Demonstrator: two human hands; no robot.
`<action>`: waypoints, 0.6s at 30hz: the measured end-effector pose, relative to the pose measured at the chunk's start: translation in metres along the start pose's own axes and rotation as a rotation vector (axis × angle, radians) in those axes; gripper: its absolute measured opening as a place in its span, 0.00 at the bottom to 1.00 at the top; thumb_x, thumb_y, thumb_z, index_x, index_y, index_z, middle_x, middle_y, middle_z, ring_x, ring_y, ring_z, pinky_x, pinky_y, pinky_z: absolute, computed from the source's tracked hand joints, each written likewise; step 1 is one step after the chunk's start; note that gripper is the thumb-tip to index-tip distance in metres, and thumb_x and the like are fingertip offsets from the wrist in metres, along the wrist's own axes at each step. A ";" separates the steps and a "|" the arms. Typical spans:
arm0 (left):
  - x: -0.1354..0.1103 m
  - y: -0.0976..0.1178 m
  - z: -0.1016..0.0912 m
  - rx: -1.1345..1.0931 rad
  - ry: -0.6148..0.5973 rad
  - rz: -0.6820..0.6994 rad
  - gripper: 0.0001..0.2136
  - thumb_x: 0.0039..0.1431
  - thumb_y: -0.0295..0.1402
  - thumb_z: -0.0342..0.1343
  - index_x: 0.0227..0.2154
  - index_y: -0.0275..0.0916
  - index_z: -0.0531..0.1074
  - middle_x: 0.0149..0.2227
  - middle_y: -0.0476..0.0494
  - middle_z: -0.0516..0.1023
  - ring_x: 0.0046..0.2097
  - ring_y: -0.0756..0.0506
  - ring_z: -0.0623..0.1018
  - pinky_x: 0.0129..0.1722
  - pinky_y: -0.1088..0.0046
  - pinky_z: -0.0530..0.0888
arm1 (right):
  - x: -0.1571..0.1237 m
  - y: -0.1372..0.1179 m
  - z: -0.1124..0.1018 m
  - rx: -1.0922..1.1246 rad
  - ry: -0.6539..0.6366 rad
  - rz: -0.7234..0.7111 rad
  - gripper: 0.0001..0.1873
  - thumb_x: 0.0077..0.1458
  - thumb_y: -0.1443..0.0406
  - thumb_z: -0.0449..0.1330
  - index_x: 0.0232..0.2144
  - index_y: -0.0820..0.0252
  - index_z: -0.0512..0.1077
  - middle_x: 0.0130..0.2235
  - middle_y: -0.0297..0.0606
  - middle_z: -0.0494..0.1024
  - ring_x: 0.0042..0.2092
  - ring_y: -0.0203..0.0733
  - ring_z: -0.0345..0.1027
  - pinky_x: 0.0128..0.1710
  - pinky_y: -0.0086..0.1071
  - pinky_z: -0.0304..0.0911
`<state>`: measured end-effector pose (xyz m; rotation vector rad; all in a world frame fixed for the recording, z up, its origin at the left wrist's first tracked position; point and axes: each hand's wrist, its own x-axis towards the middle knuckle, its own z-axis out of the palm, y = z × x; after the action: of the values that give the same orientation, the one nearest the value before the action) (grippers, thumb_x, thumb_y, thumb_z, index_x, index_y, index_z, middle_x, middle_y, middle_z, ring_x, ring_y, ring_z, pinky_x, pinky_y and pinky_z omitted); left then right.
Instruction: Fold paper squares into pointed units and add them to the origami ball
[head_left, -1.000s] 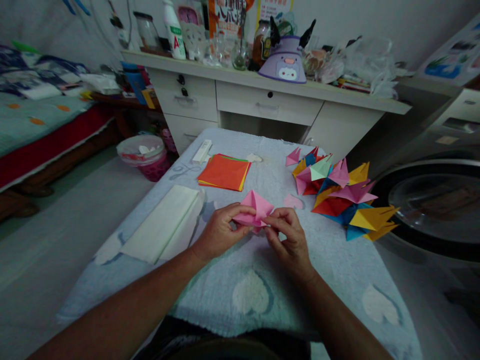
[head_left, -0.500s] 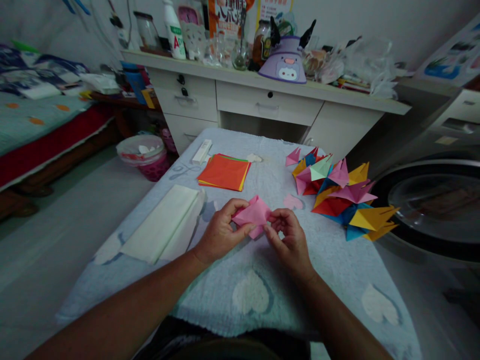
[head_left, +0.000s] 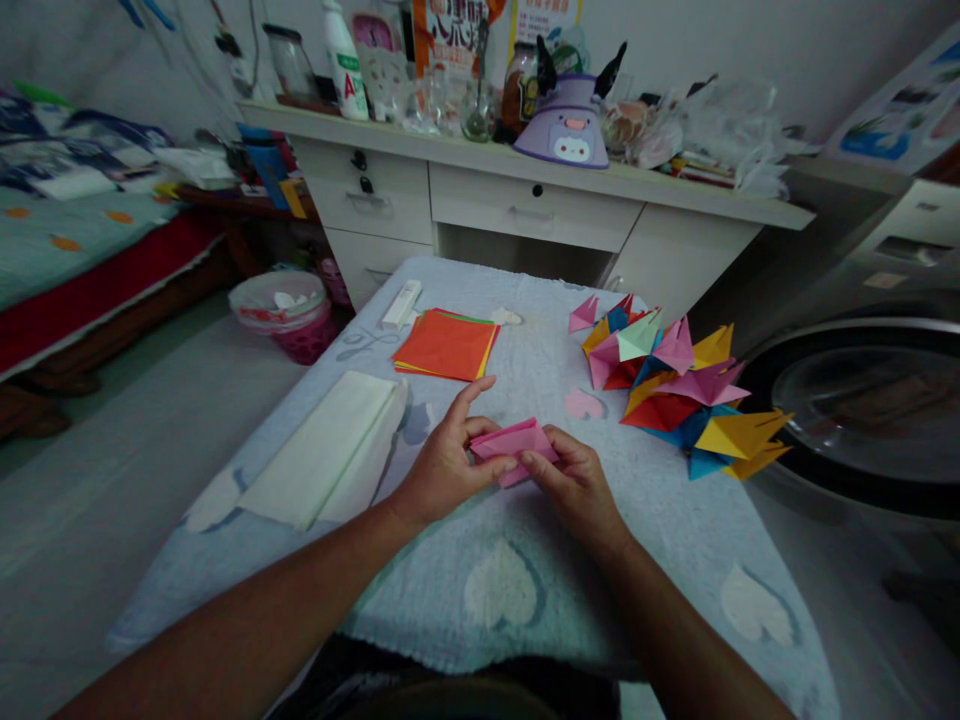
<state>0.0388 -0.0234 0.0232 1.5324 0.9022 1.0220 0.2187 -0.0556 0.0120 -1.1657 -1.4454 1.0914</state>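
Note:
Between my two hands is a piece of folded pink origami paper [head_left: 517, 440], held above the cloth-covered table. My left hand [head_left: 451, 455] pinches its left end, thumb along the near side and index finger raised off the paper. At the right end, my right hand [head_left: 574, 472] grips the paper with its thumb on the near face and the other fingers behind. Beyond my hands lies a stack of square coloured paper [head_left: 446, 343], orange-red on top. Several folded paper cranes [head_left: 664, 375] in pink, yellow, red, blue and pale green stand in a cluster to the right.
A pale folded sheet [head_left: 322, 450] lies on the table's left side, with a small white box [head_left: 402, 304] behind it. A white drawer desk [head_left: 525, 200] stands at the far edge. A pink bin [head_left: 289, 315] is left of the table, a washing machine [head_left: 885, 400] right.
The pink paper has tilted flatter and shows a narrower shape. My left index finger has lifted off it, and my right thumb has moved left onto its near face.

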 end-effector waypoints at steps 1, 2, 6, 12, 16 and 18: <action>0.001 -0.001 0.000 -0.084 -0.006 -0.037 0.40 0.49 0.31 0.65 0.62 0.43 0.51 0.30 0.54 0.73 0.29 0.53 0.72 0.30 0.79 0.67 | 0.000 0.001 0.000 0.013 0.006 0.007 0.12 0.57 0.56 0.61 0.29 0.59 0.72 0.28 0.31 0.67 0.31 0.35 0.59 0.32 0.29 0.56; 0.003 -0.001 -0.001 -0.151 -0.017 -0.075 0.36 0.48 0.32 0.66 0.59 0.41 0.56 0.30 0.54 0.73 0.29 0.53 0.72 0.29 0.79 0.67 | 0.000 0.002 0.000 0.027 0.013 0.016 0.12 0.57 0.56 0.62 0.30 0.59 0.73 0.28 0.31 0.67 0.31 0.35 0.59 0.32 0.29 0.57; 0.005 -0.008 -0.001 -0.141 -0.101 -0.149 0.14 0.47 0.35 0.65 0.34 0.34 0.71 0.27 0.52 0.72 0.28 0.52 0.71 0.29 0.77 0.67 | 0.000 0.007 0.001 0.078 0.021 0.049 0.13 0.56 0.55 0.62 0.30 0.59 0.73 0.28 0.31 0.69 0.30 0.36 0.60 0.33 0.30 0.59; 0.003 -0.013 0.003 0.037 -0.138 -0.139 0.06 0.50 0.32 0.59 0.28 0.34 0.73 0.24 0.53 0.71 0.26 0.52 0.70 0.27 0.77 0.64 | 0.001 0.003 0.001 0.170 0.028 0.042 0.12 0.54 0.56 0.64 0.29 0.58 0.72 0.28 0.31 0.69 0.31 0.36 0.61 0.32 0.30 0.60; 0.003 -0.012 0.004 0.116 -0.159 -0.155 0.06 0.49 0.32 0.59 0.23 0.35 0.70 0.21 0.55 0.66 0.23 0.53 0.66 0.22 0.79 0.59 | 0.001 -0.002 -0.001 0.204 0.074 0.001 0.09 0.56 0.59 0.63 0.28 0.58 0.73 0.27 0.30 0.67 0.29 0.33 0.59 0.31 0.28 0.56; 0.003 -0.011 0.004 0.162 -0.168 -0.153 0.07 0.49 0.32 0.59 0.22 0.35 0.69 0.19 0.56 0.64 0.22 0.54 0.64 0.21 0.79 0.57 | 0.001 -0.002 -0.002 0.199 0.111 -0.024 0.08 0.56 0.60 0.63 0.28 0.57 0.73 0.28 0.30 0.67 0.30 0.33 0.59 0.31 0.28 0.56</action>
<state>0.0432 -0.0202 0.0129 1.6293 0.9857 0.7136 0.2205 -0.0548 0.0148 -1.0477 -1.2324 1.1089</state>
